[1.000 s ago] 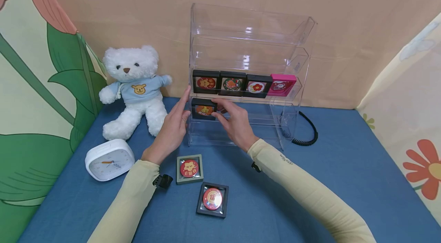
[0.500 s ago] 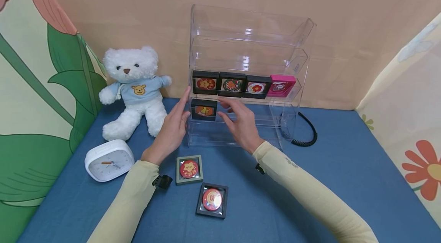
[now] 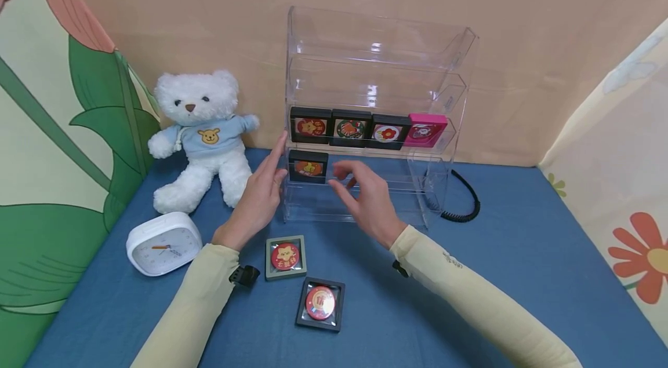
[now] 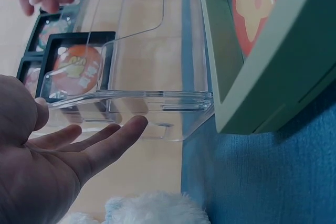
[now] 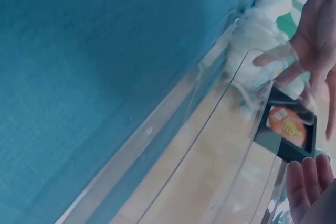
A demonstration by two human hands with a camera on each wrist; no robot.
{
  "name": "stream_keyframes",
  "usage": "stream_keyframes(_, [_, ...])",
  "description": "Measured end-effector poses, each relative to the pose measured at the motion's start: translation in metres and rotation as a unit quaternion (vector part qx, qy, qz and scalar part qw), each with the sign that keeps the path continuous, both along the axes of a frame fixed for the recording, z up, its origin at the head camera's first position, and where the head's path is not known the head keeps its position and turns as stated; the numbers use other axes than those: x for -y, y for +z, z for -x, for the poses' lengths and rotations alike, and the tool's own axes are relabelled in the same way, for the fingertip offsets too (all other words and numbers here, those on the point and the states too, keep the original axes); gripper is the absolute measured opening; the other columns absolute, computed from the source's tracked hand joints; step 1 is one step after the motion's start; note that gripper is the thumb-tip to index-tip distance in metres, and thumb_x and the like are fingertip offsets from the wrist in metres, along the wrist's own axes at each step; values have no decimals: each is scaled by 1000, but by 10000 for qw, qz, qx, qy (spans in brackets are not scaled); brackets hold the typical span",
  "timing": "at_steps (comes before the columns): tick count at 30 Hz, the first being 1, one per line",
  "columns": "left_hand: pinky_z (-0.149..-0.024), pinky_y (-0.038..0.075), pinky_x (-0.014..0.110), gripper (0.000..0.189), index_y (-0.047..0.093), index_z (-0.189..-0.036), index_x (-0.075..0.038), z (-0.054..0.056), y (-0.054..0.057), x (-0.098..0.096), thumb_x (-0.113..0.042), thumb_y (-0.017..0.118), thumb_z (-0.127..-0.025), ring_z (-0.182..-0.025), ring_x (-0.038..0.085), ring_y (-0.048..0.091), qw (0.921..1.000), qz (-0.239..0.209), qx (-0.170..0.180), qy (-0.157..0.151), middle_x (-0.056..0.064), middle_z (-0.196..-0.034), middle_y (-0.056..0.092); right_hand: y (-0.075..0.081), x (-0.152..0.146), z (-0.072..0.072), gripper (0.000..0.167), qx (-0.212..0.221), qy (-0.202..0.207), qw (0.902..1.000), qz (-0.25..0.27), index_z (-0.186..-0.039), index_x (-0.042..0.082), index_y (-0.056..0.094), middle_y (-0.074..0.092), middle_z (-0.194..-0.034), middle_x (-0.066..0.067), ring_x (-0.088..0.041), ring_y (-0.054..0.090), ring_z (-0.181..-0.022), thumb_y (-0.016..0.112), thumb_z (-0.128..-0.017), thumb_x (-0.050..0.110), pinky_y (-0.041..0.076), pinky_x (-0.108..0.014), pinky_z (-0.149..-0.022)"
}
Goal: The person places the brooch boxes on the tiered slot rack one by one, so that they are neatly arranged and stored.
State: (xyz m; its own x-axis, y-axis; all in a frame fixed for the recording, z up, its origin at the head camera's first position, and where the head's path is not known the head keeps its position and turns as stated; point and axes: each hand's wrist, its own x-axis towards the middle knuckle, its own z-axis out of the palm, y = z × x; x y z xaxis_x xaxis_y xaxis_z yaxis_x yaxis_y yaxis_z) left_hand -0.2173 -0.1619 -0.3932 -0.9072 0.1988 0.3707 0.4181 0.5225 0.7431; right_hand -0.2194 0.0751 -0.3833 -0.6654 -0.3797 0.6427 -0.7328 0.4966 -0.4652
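Note:
A clear acrylic tiered rack (image 3: 376,62) stands on the blue cloth. Against its left side rests my left hand (image 3: 254,197), fingers straight, also seen in the left wrist view. A black square frame with an orange round badge (image 3: 308,167) leans at the left end of a lower tier. Just right of this frame is my right hand (image 3: 369,203), loosely bent and holding nothing, a small gap from the frame. One tier higher sit several framed badges in a row, black ones (image 3: 351,128) and a pink one (image 3: 425,130).
In front of the rack lie a green-framed badge (image 3: 285,258) and a black-framed badge (image 3: 320,304). To the left are a white teddy bear (image 3: 200,136) and a white clock (image 3: 164,244). A black coiled cord (image 3: 472,197) lies at the rack's right.
My right hand has let go of the orange-badge frame and drawn back to the right. The frame stays in the lower tier. My left hand keeps its place on the rack's side.

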Motion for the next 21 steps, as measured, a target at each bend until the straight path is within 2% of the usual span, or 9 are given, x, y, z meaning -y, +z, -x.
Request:
stream_keyframes(5, [-97,44,51,73,4,-164,-36,0,1,-1,-4,39,-108,-143,32,37,10000,-25,-33,-38,2,-167,19,2,-3,-13,30,188,160,9996,-134,-122,5,62,67,-107,-3,-11,60,-93,73,-95,13,56,-34,-74])
stream_keyframes(9, [-98,43,51,73,5,-164,-35,0,1,-1,-3,39,-108,-144,31,35,9999,-31,-86,-59,1,-167,19,3,-6,-25,28,411,304,9978,-416,-122,7,63,67,-105,-2,-15,61,-88,71,-97,17,54,-32,-71])
stream_keyframes(12, [-96,45,51,73,4,-164,-35,0,1,-1,-2,39,-108,-143,31,36,9999,-20,-97,-65,2,-167,19,0,-9,-35,26,704,453,9946,-618,-121,8,63,66,-105,-3,-18,61,-87,70,-98,18,54,-34,-71])
stream_keyframes(16, [-91,47,48,73,4,-164,-35,0,1,-1,-3,39,-108,-140,32,40,9999,6,-98,-35,4,-166,22,-5,-13,-45,24,1105,538,9885,-877,-120,11,63,65,-106,-1,-15,60,-87,69,-99,21,54,-37,-71])
stream_keyframes(21, [-84,49,45,72,4,-164,-36,-1,0,-1,-3,38,-109,-136,33,45,10000,27,-61,12,8,-164,26,-9,-17,-56,24,1416,503,9822,-1125,-120,14,64,63,-106,3,-11,57,-82,69,-99,25,51,-30,-68])
